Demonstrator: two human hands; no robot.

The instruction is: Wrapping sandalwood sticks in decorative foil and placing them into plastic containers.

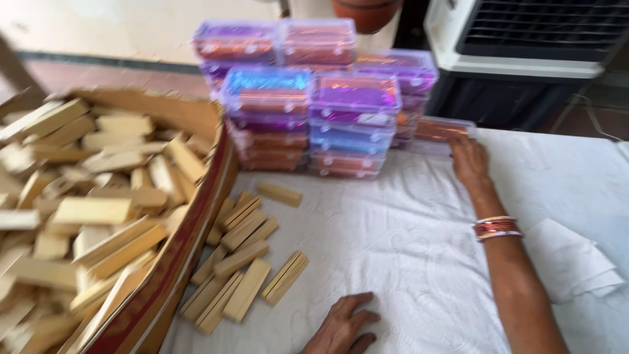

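A flat clear plastic box with orange contents (440,133) lies right of centre in the upper frame, its long axis running left to right, just beside the stacked purple-lidded clear boxes (314,98). The right hand (469,159) touches its near edge, fingers extended, not clamped. The left hand (344,324) rests flat and open on the white cloth-covered table (393,223) at bottom centre. Loose pale wooden blocks (246,259) lie beside a cardboard box full of blocks (98,210) at the left.

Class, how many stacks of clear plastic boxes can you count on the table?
5 stacks of clear plastic boxes: back left, back middle, front left, front middle, right. More may be hidden behind.
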